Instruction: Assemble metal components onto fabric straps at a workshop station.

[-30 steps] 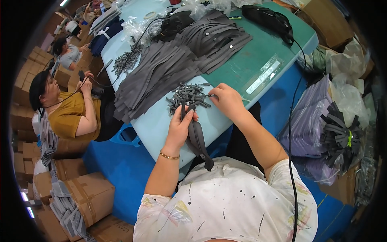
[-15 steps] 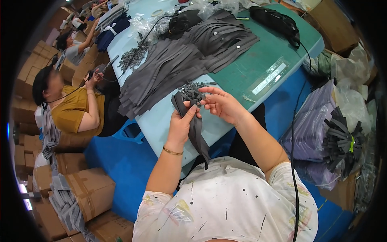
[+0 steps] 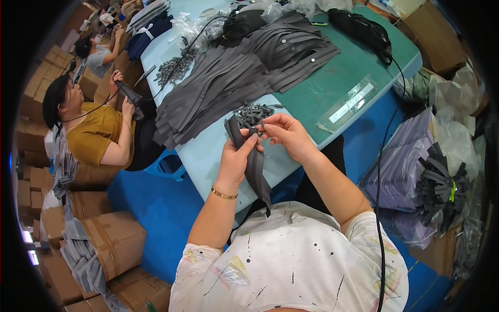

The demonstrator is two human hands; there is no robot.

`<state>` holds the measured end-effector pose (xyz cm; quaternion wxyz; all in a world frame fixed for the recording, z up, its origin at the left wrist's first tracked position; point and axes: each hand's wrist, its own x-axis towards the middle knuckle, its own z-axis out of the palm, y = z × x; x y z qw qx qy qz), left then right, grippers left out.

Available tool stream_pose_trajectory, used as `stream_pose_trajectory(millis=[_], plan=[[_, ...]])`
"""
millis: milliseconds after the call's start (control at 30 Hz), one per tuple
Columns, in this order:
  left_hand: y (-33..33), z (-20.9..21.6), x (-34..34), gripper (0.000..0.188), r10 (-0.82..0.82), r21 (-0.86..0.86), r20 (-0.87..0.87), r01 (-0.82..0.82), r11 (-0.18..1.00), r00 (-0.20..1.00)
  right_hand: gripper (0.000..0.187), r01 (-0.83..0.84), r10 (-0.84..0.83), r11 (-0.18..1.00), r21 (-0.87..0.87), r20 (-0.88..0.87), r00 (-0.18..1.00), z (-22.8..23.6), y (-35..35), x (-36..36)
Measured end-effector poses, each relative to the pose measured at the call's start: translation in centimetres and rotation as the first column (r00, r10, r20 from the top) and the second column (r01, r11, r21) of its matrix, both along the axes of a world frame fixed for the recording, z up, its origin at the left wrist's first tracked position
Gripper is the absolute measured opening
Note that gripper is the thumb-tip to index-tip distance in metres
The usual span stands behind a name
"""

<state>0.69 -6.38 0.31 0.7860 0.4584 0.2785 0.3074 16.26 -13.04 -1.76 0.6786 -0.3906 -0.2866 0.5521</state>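
My left hand is closed around a few long dark grey zipper strips. Their upper ends fold over above my fingers, and the tails hang past the table edge toward my lap. Close against them, my right hand pinches a small piece that looks like a zipper slider, at the strips by my left thumb. Just beyond both hands lies a heap of small grey slider-like parts on the table. Farther back, long dark grey strips are spread in a thick pile.
The table has a green mat on its right. A black bag lies on the mat, and more small parts lie at the left. A co-worker in a mustard shirt sits left. Cartons and wrapped bundles flank me.
My right fingers have closed from a looser spread into a pinch beside the strips. My left hand keeps its hold. The co-worker's hands have moved apart along a dark strip.
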Motion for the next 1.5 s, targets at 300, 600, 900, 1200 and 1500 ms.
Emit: stream_pose_trajectory(millis=[300, 600, 900, 1200, 1500], plan=[[0.0, 0.2, -0.1, 0.017, -0.007, -0.022, -0.005, 0.007, 1.000, 1.000, 0.025, 0.004, -0.008, 0.998, 0.066, 0.059, 0.998, -0.2, 0.7, -1.2], [0.0, 0.2, -0.1, 0.015, 0.005, -0.036, -0.014, -0.005, 0.999, 1.000, 0.023, -0.021, 0.019, 0.996, 0.092, 0.022, 1.000, 0.1, 0.4, -1.2], [0.4, 0.0, -0.2, 0.013, 0.017, -0.022, -0.012, -0.017, 1.000, 1.000, 0.025, -0.050, 0.033, 0.997, 0.053, 0.270, 0.962, 1.0, 0.4, -0.7], [-0.1, 0.0, 0.1, 0.023, 0.136, 0.099, 0.139, -0.151, 0.984, 0.981, 0.041, 0.158, -0.097, 0.986, -0.057, 0.573, 0.814, 0.7, -0.7, -2.4], [0.2, 0.5, -0.4, 0.032, 0.180, -0.093, 0.191, -0.165, 0.982, 0.965, 0.029, 0.220, -0.201, 0.972, -0.081, 0.199, 0.959, -0.3, -0.9, -2.7]])
